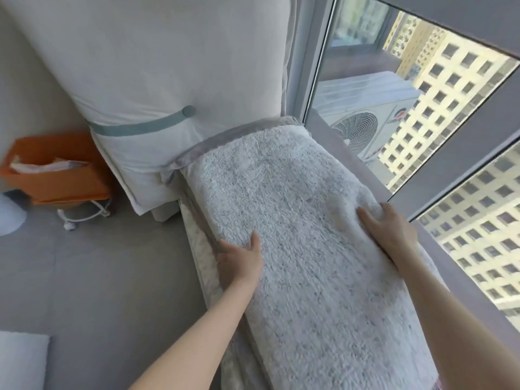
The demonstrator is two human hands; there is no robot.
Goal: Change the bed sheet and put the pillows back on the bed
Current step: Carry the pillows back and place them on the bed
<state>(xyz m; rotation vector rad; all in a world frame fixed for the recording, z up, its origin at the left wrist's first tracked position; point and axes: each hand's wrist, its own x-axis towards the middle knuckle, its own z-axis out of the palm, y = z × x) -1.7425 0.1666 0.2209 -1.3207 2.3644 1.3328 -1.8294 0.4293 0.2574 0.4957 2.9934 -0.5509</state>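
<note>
Beside the tall window (365, 38) on the right, a padded, smooth headboard (168, 66) stands at the far end of the narrow bed (195, 237). A white shaggy sheet (295, 206) with a long, soft pile and a grey hem covers the bed lengthwise, seemingly being squared to the mattress. An orange cart (56, 178) sits far left on the floor. The right hand (391, 235) lies flat and spread on the right edge, pressing the pile down. The left hand (239, 260) has its thumb on top and its fingers bent over the left edge, apparently gripping it. No pillow shows on the bed.
</note>
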